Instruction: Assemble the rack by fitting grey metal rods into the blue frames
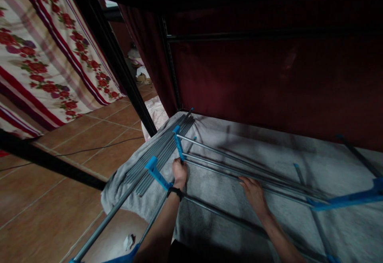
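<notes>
My left hand [179,170], with a dark band on its wrist, is closed at the lower end of a blue plastic bracket [178,142]. Thin grey metal tubes [215,163] run from that bracket rightward to another blue plastic piece [350,200]. My right hand [253,194] has its fingers bent over the nearest of these tubes, about midway along. Beside my left forearm stands a second blue bracket [158,174], joined to a long tube [110,214] reaching toward the lower left. The exact fingertip contact of both hands is partly hidden.
Several loose grey tubes [158,157] lie side by side on the grey blanket [221,215]. A black metal frame [125,71] surrounds the bed, with a dark red curtain [254,87] behind. Crumpled white paper [129,242] and a cable [98,148] lie on the tiled floor.
</notes>
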Tool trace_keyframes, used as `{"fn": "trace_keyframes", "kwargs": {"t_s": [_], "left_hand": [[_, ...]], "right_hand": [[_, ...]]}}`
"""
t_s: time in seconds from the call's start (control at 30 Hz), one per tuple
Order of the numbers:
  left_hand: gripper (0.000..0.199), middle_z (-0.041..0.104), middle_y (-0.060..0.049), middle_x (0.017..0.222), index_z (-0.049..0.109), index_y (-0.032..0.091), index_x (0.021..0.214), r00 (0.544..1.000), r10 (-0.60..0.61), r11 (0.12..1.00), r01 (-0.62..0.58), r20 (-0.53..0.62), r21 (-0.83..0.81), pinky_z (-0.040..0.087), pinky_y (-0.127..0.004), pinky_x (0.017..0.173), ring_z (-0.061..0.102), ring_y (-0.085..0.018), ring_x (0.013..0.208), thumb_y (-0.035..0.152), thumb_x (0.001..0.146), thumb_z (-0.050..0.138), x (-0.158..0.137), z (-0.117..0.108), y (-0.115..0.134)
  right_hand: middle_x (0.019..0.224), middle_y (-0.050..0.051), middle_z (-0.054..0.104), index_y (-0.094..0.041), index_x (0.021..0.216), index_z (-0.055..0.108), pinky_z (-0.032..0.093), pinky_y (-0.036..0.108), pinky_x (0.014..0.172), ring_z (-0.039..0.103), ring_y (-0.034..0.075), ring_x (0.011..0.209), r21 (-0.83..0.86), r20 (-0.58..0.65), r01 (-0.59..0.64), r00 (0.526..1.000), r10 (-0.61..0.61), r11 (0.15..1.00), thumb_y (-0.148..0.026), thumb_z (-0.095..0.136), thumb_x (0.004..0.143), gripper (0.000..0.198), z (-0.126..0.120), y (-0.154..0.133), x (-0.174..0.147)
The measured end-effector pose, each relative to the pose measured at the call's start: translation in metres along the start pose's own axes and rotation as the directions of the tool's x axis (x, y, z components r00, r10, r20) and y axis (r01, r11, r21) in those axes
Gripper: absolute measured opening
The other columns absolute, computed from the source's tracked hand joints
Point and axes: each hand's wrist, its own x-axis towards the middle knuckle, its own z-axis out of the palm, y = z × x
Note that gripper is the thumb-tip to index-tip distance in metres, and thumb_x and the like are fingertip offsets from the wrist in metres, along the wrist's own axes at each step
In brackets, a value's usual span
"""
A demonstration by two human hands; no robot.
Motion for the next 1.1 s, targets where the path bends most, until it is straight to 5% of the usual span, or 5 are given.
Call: {"fn": "trace_keyframes", "kwargs": {"t_s": [0.57,0.9,1.0,1.1], "left_hand": [[0.006,0.058,-0.003,0.078,0.054,0.02,0.072,0.998,0.048,0.997,-0.046,-0.031,0.057,0.047,-0.034,0.084,0.056,-0.02,0.08,0.015,0.074,0.054,-0.006,-0.001,0.003],[0.009,0.052,-0.004,0.071,0.051,0.021,0.068,0.998,0.043,0.998,-0.045,0.051,0.043,0.048,-0.04,0.087,0.057,-0.023,0.08,0.012,0.068,0.053,-0.006,-0.025,0.035],[0.012,0.052,-0.004,0.073,0.056,0.019,0.078,0.995,0.056,0.997,-0.06,0.08,0.055,0.05,-0.041,0.086,0.058,-0.028,0.092,0.016,0.067,0.058,-0.005,-0.036,0.033],[0.021,0.059,-0.006,0.087,0.059,0.022,0.097,0.989,0.119,0.982,-0.105,-0.087,0.157,0.051,-0.05,0.084,0.058,-0.031,0.097,0.031,0.078,0.058,-0.017,-0.051,0.028]], "right_hand": [[0.111,0.007,0.074,-0.023,0.112,0.071,0.049,0.041,0.088,0.068,0.024,0.098,-0.039,0.07,-0.049,0.996,0.052,0.998,-0.019,0.045,0.096,0.03,-0.001,-0.008,0.005],[0.115,0.006,0.071,-0.025,0.116,0.069,0.045,0.041,0.101,0.063,0.023,0.108,-0.026,0.132,-0.186,0.973,0.187,0.982,-0.017,0.052,0.091,0.031,-0.019,-0.037,0.019],[0.123,0.01,0.067,-0.022,0.127,0.063,0.043,0.042,0.104,0.057,0.025,0.117,-0.016,0.063,-0.21,0.976,0.211,0.978,-0.014,0.055,0.088,0.04,-0.031,-0.046,0.016],[0.118,0.009,0.066,-0.023,0.122,0.064,0.047,0.043,0.099,0.058,0.025,0.111,0.1,-0.122,-0.244,0.959,0.255,0.965,-0.011,0.047,0.089,0.039,-0.046,-0.046,-0.005]]}}
